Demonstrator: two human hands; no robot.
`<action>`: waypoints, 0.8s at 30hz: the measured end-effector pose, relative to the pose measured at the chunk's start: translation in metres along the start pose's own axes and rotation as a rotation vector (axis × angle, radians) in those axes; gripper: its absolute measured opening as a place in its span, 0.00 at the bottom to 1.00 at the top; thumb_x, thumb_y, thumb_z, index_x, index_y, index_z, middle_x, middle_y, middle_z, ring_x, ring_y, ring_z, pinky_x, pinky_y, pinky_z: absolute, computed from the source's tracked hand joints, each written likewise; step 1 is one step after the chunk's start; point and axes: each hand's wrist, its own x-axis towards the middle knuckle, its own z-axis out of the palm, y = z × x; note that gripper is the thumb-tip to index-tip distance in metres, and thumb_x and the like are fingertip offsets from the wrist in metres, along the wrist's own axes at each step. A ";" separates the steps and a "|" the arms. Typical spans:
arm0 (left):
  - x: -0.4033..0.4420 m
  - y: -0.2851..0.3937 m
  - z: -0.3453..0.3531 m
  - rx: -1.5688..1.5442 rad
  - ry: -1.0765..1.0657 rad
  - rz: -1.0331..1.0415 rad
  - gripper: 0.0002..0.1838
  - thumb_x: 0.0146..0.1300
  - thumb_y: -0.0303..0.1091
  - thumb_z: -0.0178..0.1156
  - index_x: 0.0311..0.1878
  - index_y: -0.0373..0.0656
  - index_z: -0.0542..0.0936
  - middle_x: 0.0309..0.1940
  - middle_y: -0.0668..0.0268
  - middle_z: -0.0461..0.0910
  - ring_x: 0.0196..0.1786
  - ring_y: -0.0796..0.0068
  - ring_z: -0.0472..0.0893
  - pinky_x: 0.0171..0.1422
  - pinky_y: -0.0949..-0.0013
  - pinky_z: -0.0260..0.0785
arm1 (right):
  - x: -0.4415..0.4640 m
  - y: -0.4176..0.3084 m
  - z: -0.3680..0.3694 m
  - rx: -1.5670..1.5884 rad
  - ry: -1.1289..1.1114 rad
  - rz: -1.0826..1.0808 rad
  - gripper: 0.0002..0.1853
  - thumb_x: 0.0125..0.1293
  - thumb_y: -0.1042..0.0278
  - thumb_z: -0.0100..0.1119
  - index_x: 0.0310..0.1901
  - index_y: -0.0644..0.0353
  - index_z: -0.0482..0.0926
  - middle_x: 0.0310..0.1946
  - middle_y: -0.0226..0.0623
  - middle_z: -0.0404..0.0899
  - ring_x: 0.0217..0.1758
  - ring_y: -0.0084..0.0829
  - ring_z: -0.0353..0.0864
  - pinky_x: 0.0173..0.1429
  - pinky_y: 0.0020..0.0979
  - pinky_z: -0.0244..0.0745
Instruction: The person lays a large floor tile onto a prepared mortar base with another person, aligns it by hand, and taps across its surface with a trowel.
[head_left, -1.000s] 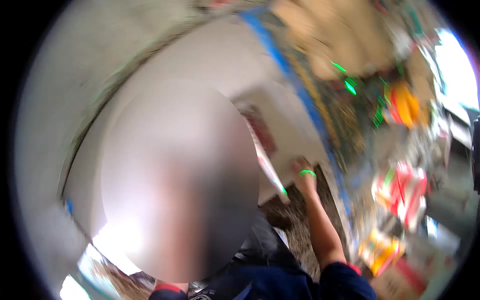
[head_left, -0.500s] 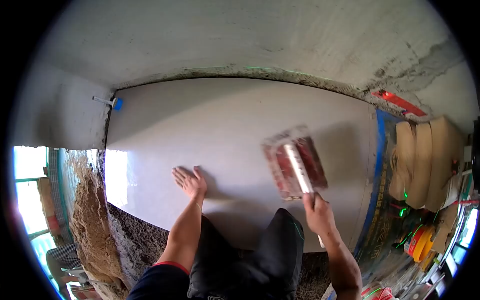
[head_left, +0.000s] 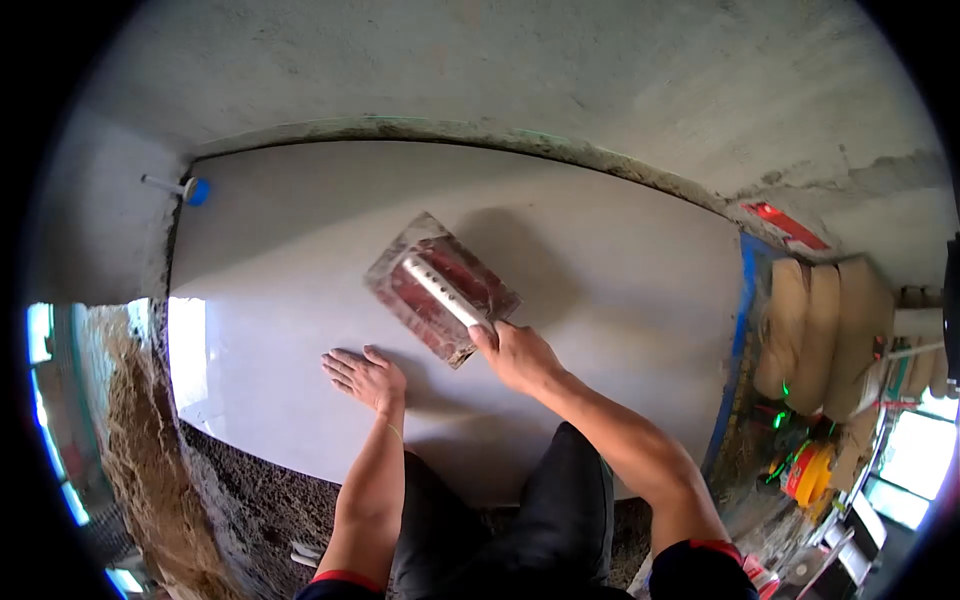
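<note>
A large pale grey tile point(head_left: 600, 280) lies before my knees, bordered by dark mortar. My left hand point(head_left: 372, 382) rests flat on its surface, fingers stretched out, holding nothing. In my right hand point(head_left: 520, 355) is the handle of a flat rectangular tile-tamping paddle point(head_left: 478, 280). The paddle has a dark red middle, mortar-smeared see-through edges and a silver handle with holes. It is over the tile's middle, with a shadow to its right; whether it touches the tile I cannot tell.
A blue-capped tile leveller point(head_left: 196, 191) sits at the far left corner. Rough mortar bed point(head_left: 250, 490) shows at the near left. On the right are blue tape point(head_left: 745, 290), brown folded cardboard point(head_left: 825, 330) and a yellow bucket point(head_left: 812, 475). A red strip point(head_left: 787, 224) lies by the back wall.
My right hand has swung the paddle leftward from the tile's right side to its middle, turning it. My left hand stays flat on the tile. The camera view has shifted slightly.
</note>
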 end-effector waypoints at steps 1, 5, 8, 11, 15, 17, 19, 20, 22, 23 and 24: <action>0.001 -0.003 -0.001 -0.004 -0.025 0.033 0.39 0.71 0.52 0.37 0.73 0.30 0.46 0.76 0.48 0.40 0.79 0.54 0.38 0.80 0.55 0.30 | -0.015 0.001 -0.006 0.022 0.034 -0.015 0.30 0.71 0.39 0.42 0.38 0.65 0.76 0.28 0.54 0.80 0.35 0.55 0.80 0.42 0.49 0.75; 0.009 -0.009 0.014 -0.064 0.067 0.050 0.38 0.71 0.52 0.32 0.74 0.31 0.44 0.76 0.47 0.40 0.78 0.52 0.40 0.79 0.53 0.32 | -0.035 0.044 0.019 -0.052 0.011 0.075 0.31 0.70 0.38 0.39 0.42 0.64 0.77 0.33 0.52 0.82 0.41 0.53 0.82 0.48 0.49 0.75; 0.014 -0.010 0.023 0.033 0.103 0.058 0.38 0.71 0.54 0.33 0.74 0.34 0.46 0.76 0.48 0.41 0.78 0.52 0.41 0.79 0.53 0.34 | -0.024 0.060 0.022 -0.050 -0.003 0.112 0.33 0.70 0.36 0.39 0.44 0.63 0.78 0.35 0.51 0.82 0.42 0.51 0.82 0.49 0.47 0.75; 0.024 -0.011 0.018 0.054 0.106 0.051 0.39 0.71 0.55 0.33 0.75 0.35 0.47 0.76 0.49 0.42 0.78 0.52 0.43 0.79 0.52 0.36 | -0.034 0.054 0.003 -0.039 -0.013 0.180 0.34 0.69 0.34 0.38 0.44 0.62 0.78 0.36 0.51 0.82 0.44 0.50 0.81 0.50 0.46 0.75; 0.023 -0.013 0.027 0.195 0.117 0.048 0.38 0.71 0.56 0.32 0.75 0.36 0.49 0.75 0.49 0.45 0.78 0.52 0.45 0.77 0.49 0.39 | -0.080 0.099 -0.013 -0.053 0.022 0.222 0.35 0.69 0.32 0.37 0.43 0.61 0.79 0.38 0.51 0.82 0.46 0.50 0.81 0.51 0.47 0.74; 0.024 -0.015 0.038 0.242 0.165 0.039 0.39 0.70 0.58 0.32 0.74 0.37 0.51 0.75 0.49 0.48 0.77 0.51 0.47 0.76 0.48 0.41 | -0.093 0.146 -0.008 -0.098 0.217 0.139 0.35 0.67 0.32 0.41 0.36 0.62 0.80 0.33 0.50 0.81 0.40 0.50 0.81 0.47 0.48 0.74; 0.025 -0.017 0.040 0.412 0.190 0.030 0.40 0.69 0.60 0.32 0.73 0.37 0.54 0.74 0.50 0.52 0.76 0.50 0.51 0.75 0.48 0.44 | -0.095 0.155 -0.014 -0.163 0.146 0.271 0.36 0.67 0.31 0.39 0.39 0.61 0.81 0.34 0.51 0.81 0.42 0.51 0.81 0.49 0.49 0.74; 0.024 -0.013 0.035 0.537 0.185 0.024 0.40 0.69 0.61 0.32 0.73 0.37 0.56 0.74 0.50 0.53 0.76 0.49 0.53 0.75 0.48 0.45 | -0.092 0.159 -0.009 -0.108 0.178 0.289 0.37 0.67 0.30 0.38 0.40 0.62 0.81 0.36 0.53 0.81 0.44 0.51 0.80 0.51 0.50 0.73; 0.028 -0.020 0.054 0.539 0.317 0.048 0.42 0.67 0.64 0.31 0.71 0.38 0.59 0.73 0.50 0.56 0.75 0.48 0.55 0.73 0.48 0.48 | -0.100 0.141 -0.016 -0.136 0.178 0.392 0.35 0.67 0.30 0.38 0.43 0.58 0.80 0.40 0.51 0.81 0.48 0.51 0.80 0.53 0.49 0.73; 0.031 -0.022 0.060 0.516 0.324 0.087 0.42 0.67 0.64 0.31 0.71 0.38 0.59 0.73 0.50 0.56 0.75 0.48 0.55 0.73 0.48 0.48 | -0.101 0.140 -0.014 -0.115 0.200 0.395 0.35 0.67 0.31 0.38 0.45 0.59 0.79 0.42 0.51 0.81 0.51 0.52 0.78 0.55 0.49 0.72; 0.039 -0.026 0.065 0.477 0.337 0.114 0.43 0.67 0.66 0.32 0.71 0.38 0.59 0.72 0.50 0.56 0.74 0.47 0.56 0.73 0.48 0.50 | -0.098 0.141 -0.013 -0.093 0.182 0.406 0.34 0.68 0.32 0.37 0.51 0.58 0.77 0.51 0.52 0.77 0.51 0.53 0.78 0.57 0.49 0.71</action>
